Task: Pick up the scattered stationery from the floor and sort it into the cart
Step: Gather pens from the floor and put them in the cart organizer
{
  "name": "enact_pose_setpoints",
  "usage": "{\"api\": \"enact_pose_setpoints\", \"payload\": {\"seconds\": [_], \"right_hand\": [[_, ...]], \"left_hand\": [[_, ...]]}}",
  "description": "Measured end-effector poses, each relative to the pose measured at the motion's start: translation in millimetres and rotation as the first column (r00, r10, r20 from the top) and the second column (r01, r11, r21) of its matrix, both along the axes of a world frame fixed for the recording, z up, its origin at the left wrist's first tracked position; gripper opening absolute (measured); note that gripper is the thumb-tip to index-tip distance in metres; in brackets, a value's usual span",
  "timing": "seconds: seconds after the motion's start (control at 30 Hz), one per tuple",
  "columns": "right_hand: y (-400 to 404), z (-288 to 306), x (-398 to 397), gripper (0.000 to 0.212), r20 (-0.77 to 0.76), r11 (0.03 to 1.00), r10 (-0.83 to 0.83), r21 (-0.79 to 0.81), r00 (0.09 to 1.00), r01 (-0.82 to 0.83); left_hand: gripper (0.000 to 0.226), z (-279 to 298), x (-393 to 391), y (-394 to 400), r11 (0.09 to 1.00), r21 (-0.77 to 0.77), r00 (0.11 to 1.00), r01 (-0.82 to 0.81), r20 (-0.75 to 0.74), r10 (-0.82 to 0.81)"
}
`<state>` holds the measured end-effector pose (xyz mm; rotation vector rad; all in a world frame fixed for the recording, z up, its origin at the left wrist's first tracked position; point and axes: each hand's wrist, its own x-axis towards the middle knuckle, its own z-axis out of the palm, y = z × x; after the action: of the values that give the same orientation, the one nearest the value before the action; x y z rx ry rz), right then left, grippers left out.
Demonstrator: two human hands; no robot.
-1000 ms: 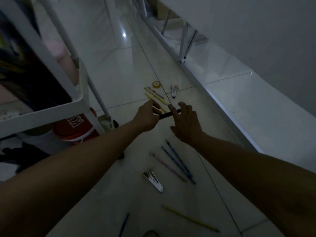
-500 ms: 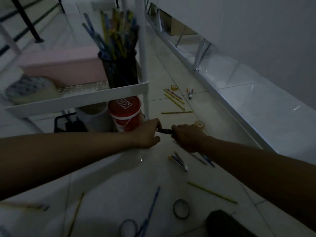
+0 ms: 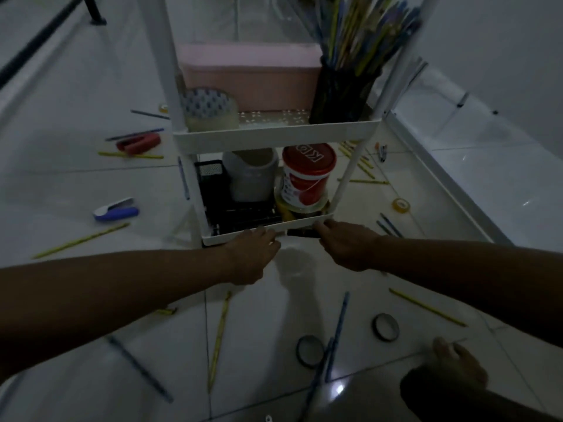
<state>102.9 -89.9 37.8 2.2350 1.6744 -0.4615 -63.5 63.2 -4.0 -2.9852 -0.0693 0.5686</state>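
Both my hands hold a dark pen-like stick (image 3: pixel 300 233) by its ends, level with the front rim of the white cart's bottom shelf (image 3: pixel 231 237). My left hand (image 3: pixel 253 254) grips its left end and my right hand (image 3: pixel 344 245) pinches its right end. Only the short middle stretch of the stick shows. Pencils and pens lie scattered on the pale tiled floor, among them a yellow pencil (image 3: pixel 217 339) and a blue pen (image 3: pixel 336 336). Two dark tape rings (image 3: pixel 385 327) (image 3: pixel 309 351) lie near my foot.
The bottom shelf holds a red-lidded tub (image 3: pixel 307 175), a grey pot (image 3: pixel 251 175) and a black mesh tray (image 3: pixel 213 190). The shelf above carries a pink box (image 3: pixel 249 77), a black cup of pencils (image 3: pixel 341 92) and wide tape (image 3: pixel 210 111). Staplers (image 3: pixel 117 210) (image 3: pixel 138 143) lie left.
My view swung from the right-hand floor strip to face the cart. Both hands carried the dark stick over to the bottom shelf's front rim.
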Motion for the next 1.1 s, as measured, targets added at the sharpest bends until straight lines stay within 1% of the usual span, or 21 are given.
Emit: {"api": "enact_pose_setpoints", "payload": {"seconds": [0.07, 0.17, 0.2, 0.27, 0.3, 0.37, 0.43, 0.5, 0.57, 0.63, 0.77, 0.9, 1.0, 1.1], "right_hand": [[22.2, 3.4, -11.0, 0.042, 0.019, 0.998, 0.040, 0.054, 0.999, -0.041], [47.2, 5.1, -26.4, 0.042, 0.125, 0.984, 0.121, 0.112, 0.985, -0.135], [53.2, 4.7, -29.8, 0.043, 0.171, 0.978, 0.151, 0.117, 0.974, -0.172], [62.5, 5.9, -34.9, 0.040, 0.244, 0.972, 0.198, 0.076, 0.949, -0.223], [66.7, 5.5, -36.4, 0.040, 0.271, 0.969, 0.216, 0.056, 0.938, -0.240], [72.9, 2.9, -39.5, 0.044, 0.297, 0.967, 0.209, 0.081, 0.932, -0.242], [76.8, -2.6, -40.9, 0.046, 0.285, 0.967, 0.158, 0.151, 0.946, -0.207], [78.5, -7.3, -38.8, 0.047, 0.280, 0.961, 0.142, 0.191, 0.950, -0.200], [80.1, -9.5, -33.0, 0.043, 0.295, 0.949, 0.155, 0.221, 0.943, -0.225], [83.1, -10.5, -27.6, 0.038, 0.278, 0.942, 0.152, 0.250, 0.949, -0.224], [94.2, -19.2, -26.1, 0.036, 0.209, 0.941, 0.172, 0.253, 0.963, -0.224], [108.0, -28.1, -28.9, 0.036, 0.188, 0.925, 0.213, 0.276, 0.959, -0.260], [117.9, -31.3, -28.8, 0.041, 0.193, 0.920, 0.245, 0.264, 0.950, -0.290], [123.6, -31.8, -26.2, 0.045, 0.161, 0.915, 0.248, 0.286, 0.955, -0.286]], "left_hand": [[0.064, -3.1, -7.5, 8.9, 0.997, 0.074, 1.000, 0.003, 0.017, -0.004], [0.073, -5.5, -18.2, 20.8, 0.991, 0.124, 0.998, -0.051, -0.017, 0.053], [0.074, -5.7, -21.4, 25.1, 0.989, 0.136, 0.997, -0.063, -0.035, 0.068], [0.075, -5.7, -25.9, 32.2, 0.985, 0.165, 0.996, -0.045, -0.064, 0.056], [0.073, -6.2, -27.4, 33.8, 0.982, 0.184, 0.997, -0.029, -0.070, 0.043], [0.066, -4.9, -27.9, 33.1, 0.976, 0.217, 0.996, -0.004, -0.081, 0.022], [0.067, -2.7, -27.0, 30.8, 0.977, 0.213, 0.993, -0.007, -0.115, 0.032], [0.070, 1.0, -27.4, 28.8, 0.981, 0.192, 0.989, -0.020, -0.140, 0.048], [0.070, 5.6, -32.3, 28.4, 0.983, 0.178, 0.986, -0.039, -0.150, 0.066], [0.071, 9.1, -41.1, 29.2, 0.981, 0.184, 0.985, -0.057, -0.152, 0.085], [0.074, 10.2, -65.0, 32.1, 0.976, 0.205, 0.974, -0.074, -0.197, 0.116], [0.075, 10.1, -81.9, 35.1, 0.969, 0.223, 0.964, -0.109, -0.216, 0.158], [0.074, 10.7, -84.0, 32.2, 0.965, 0.221, 0.957, -0.143, -0.218, 0.191], [0.073, 9.0, -76.9, 24.5, 0.967, 0.213, 0.956, -0.142, -0.224, 0.190]]}}
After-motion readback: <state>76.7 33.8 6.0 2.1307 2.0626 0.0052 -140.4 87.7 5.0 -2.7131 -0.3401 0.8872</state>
